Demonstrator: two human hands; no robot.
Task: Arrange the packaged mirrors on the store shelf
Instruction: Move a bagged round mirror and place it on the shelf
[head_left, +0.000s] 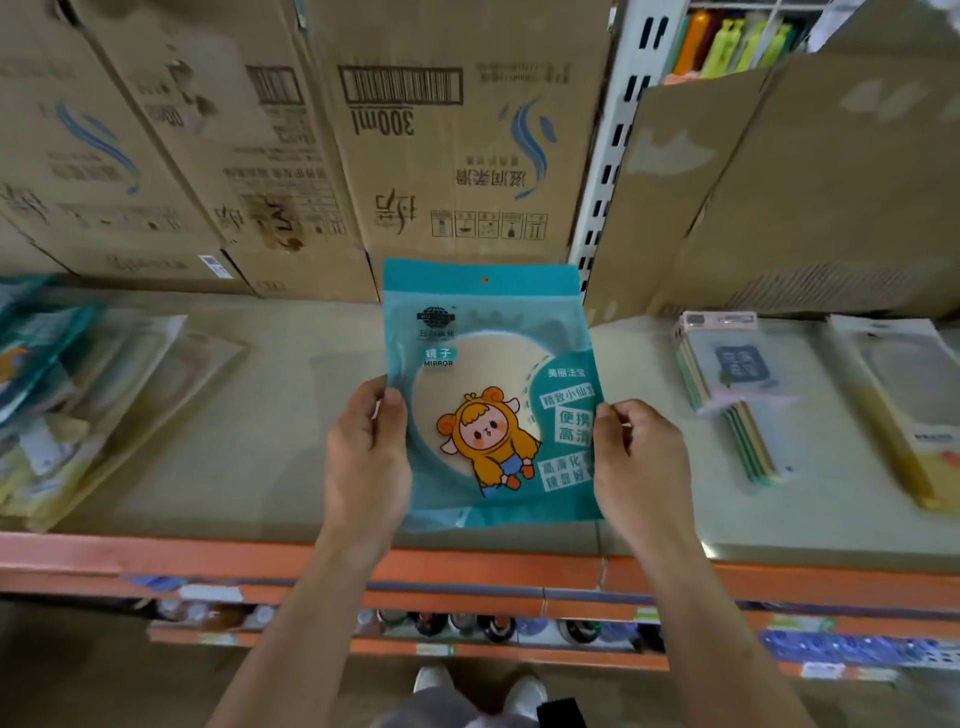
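Cardboard boxes (447, 156) back the beige shelf (270, 447). Above it, the left hand (366, 457) and right hand (641, 467) pinch a teal mirror packet (488, 395) by its side edges; more packets (78, 395) lie stacked leftward.

- The shelf (270, 415) has a pale board and an orange front edge.
- Cardboard boxes (415, 156) stand at its back.
- Packaged goods lie left (78, 405) and right (737, 395).
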